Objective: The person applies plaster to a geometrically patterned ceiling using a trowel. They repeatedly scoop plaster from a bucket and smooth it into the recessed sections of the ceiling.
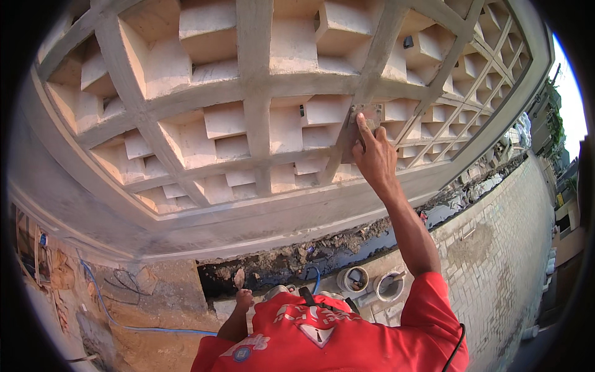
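Note:
My right hand [375, 155] is raised to the wall, closed around a flat, rectangular plastering trowel [373, 113], index finger laid along it. The tool lies against a grey cement rib of the lattice wall [254, 87], where ribs cross; its handle is hidden by my hand. Low on the left, by my body, my left hand [245, 299] grips a small trowel [239, 279] with its blade upward. The blade looks coated in mortar. The lattice has recessed openings with pale angled blocks set inside.
A trench [223, 273] with dark water and rubble runs along the wall's foot. Two buckets, one with tools [353, 280] and one with grey contents [389, 286], stand beside it. A blue hose [149, 328] crosses the dirt at left; block paving [496, 266] stretches right.

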Available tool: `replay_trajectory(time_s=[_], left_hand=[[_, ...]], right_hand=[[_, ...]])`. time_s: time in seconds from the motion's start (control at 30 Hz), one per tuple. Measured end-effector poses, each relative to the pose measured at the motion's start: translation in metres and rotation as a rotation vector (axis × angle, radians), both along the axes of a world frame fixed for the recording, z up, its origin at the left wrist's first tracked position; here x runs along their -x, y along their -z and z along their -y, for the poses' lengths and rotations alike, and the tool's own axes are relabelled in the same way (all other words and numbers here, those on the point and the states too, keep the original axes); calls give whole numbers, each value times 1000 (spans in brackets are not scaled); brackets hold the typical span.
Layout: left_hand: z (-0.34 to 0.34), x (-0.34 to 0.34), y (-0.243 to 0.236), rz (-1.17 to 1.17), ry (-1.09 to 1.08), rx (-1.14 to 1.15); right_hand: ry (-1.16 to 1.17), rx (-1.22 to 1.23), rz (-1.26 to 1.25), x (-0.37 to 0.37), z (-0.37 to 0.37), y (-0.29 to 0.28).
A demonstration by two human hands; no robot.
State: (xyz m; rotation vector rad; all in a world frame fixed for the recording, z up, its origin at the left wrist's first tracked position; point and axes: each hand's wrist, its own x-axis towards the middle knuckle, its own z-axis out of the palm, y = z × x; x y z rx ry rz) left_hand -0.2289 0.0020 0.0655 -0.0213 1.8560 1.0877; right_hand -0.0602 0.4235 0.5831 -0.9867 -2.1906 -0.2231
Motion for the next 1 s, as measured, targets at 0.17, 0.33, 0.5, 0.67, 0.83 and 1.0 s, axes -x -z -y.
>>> replay_trajectory(time_s=[0.17,0.33,0.5,0.67,0.83,1.0], left_hand=[[12,2,50,-283,122,11],[3,-3,63,-248,62,4],[-11,-15,40,-176,133,22],[-8,-12,58,-350,284,4],[-17,-10,43,-176,168,73],[-20,-13,44,-53,57,-55]], right_hand=[[-90,25,-175,-6,10,-39],[44,-94,-202,23,-3,-61],[-15,24,-30,14,7,-14],[-91,-19,-247,-1,3,-63],[-39,-164,-201,24,-9,-54],[-62,7,-29,10,2,21]])
